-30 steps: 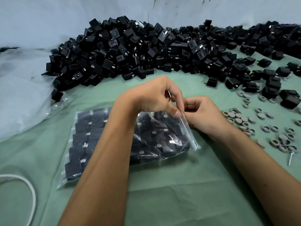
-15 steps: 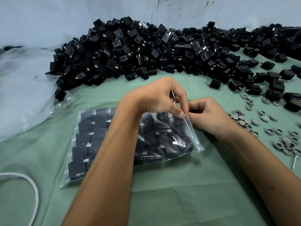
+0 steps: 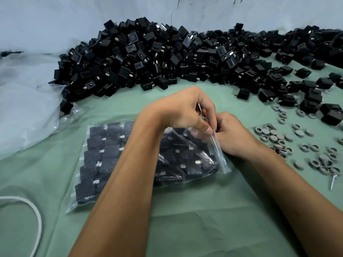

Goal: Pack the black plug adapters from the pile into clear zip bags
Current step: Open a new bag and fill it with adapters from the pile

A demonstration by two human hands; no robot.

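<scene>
A clear zip bag (image 3: 104, 160) filled with black plug adapters lies flat on the green cloth (image 3: 194, 219) in front of me. Its zip strip runs along the right edge. My left hand (image 3: 183, 112) pinches the upper end of that strip between thumb and fingers. My right hand (image 3: 233, 136) sits just to the right, fingers curled onto the same strip, touching my left hand. A big pile of loose black plug adapters (image 3: 167, 58) stretches across the back of the cloth.
Crumpled clear plastic bags (image 3: 24, 101) lie at the left. Several grey round caps (image 3: 274, 136) are scattered at the right, with a screw (image 3: 333, 183) beside them. A white cord (image 3: 35, 216) curves at the lower left. A pale wall stands behind the pile.
Both hands have stayed at the upper end of the zip strip; my right hand has closed in against my left. The bag has not moved.
</scene>
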